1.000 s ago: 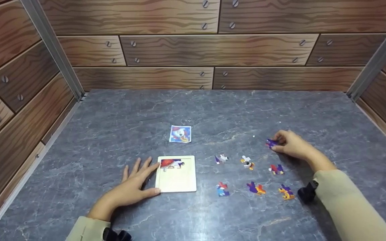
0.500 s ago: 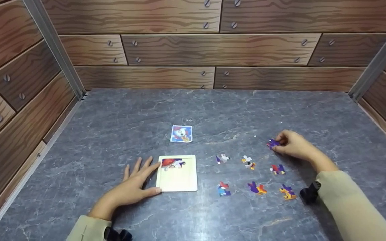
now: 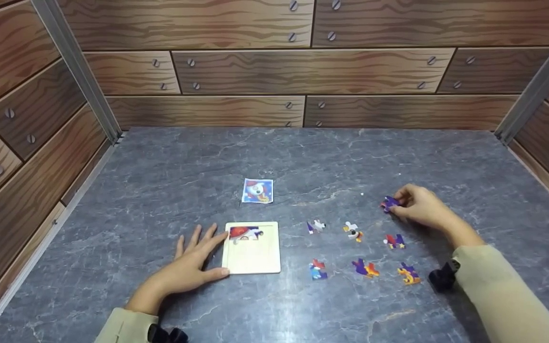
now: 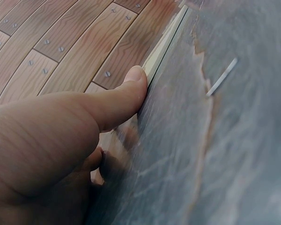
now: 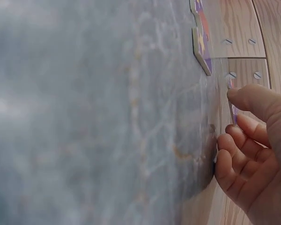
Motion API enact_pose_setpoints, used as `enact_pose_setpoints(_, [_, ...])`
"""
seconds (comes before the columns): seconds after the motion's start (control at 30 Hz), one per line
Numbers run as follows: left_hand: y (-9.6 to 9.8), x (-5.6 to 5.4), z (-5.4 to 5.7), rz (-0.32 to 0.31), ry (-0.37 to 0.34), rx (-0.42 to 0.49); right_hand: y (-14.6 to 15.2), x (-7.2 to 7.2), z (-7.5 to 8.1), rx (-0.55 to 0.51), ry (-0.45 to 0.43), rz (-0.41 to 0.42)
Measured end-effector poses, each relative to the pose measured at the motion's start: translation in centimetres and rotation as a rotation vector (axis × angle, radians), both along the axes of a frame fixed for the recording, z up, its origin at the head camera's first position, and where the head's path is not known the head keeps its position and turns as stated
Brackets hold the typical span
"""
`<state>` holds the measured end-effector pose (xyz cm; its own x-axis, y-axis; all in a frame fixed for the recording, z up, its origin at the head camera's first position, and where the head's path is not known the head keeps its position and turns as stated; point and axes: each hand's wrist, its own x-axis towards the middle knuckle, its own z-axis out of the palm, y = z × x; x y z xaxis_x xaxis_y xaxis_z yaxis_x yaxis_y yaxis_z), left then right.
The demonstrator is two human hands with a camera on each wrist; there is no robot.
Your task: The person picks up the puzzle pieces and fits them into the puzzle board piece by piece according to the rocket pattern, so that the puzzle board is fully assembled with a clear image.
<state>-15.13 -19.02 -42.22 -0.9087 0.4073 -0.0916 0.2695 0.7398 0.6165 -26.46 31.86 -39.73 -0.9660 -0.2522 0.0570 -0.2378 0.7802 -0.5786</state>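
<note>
Between thumb and fingers, my right hand (image 3: pixel 420 205) pinches a purple jigsaw piece (image 3: pixel 389 204) at the back right of the scattered pieces; the right wrist view shows that piece (image 5: pixel 233 108) edge-on under the thumb. My left hand (image 3: pixel 186 267) lies spread on the table, its index finger and thumb touching the left edge of a pale square puzzle tray (image 3: pixel 250 259). In the left wrist view the thumb (image 4: pixel 126 91) meets the tray's edge (image 4: pixel 166 44). Red, white and purple pieces (image 3: pixel 243 232) sit in the tray's upper left corner.
Right of the tray lie several loose pieces: a grey-and-white one (image 3: pixel 316 226), a white-and-orange one (image 3: pixel 352 231), a red-and-purple one (image 3: pixel 394 241), and a front row including a red-and-blue one (image 3: pixel 318 269). Behind the tray is a small rocket picture card (image 3: pixel 258 191). Wood-patterned walls (image 3: pixel 236 71) enclose the table.
The purple piece in my right hand has shifted slightly and turned a little, with the hand moving a touch rightward. My left hand keeps its place at the tray.
</note>
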Motion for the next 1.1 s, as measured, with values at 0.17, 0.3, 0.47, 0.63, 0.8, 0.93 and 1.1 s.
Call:
enact_pose_setpoints(0.17, [0.0, 0.0, 0.0, -0.002, -0.001, 0.009, -0.1, 0.4, 0.1, -0.019, 0.01, -0.008])
enact_pose_setpoints(0.3, [0.0, 0.0, 0.0, -0.001, -0.002, 0.009, -0.2, 0.8, 0.3, -0.048, 0.003, -0.014])
enact_pose_setpoints(0.47, [0.0, 0.0, 0.0, 0.001, -0.003, 0.0, -0.3, 1.0, 0.1, -0.1, 0.034, 0.006])
enact_pose_setpoints(0.63, [0.0, 0.0, 0.0, -0.005, 0.003, 0.006, -0.7, 1.3, 0.1, -0.136, 0.09, 0.043])
enact_pose_setpoints(0.8, [0.0, 0.0, 0.0, -0.006, 0.002, 0.011, -1.1, 1.8, 0.1, -0.154, 0.133, 0.058])
enact_pose_setpoints(0.93, [0.0, 0.0, 0.0, -0.005, 0.0, 0.005, -1.6, 2.0, 0.1, -0.163, 0.134, 0.061])
enact_pose_setpoints(1.1, [0.0, 0.0, -0.1, -0.002, -0.002, 0.002, -2.3, 2.5, 0.5, -0.175, 0.145, 0.078])
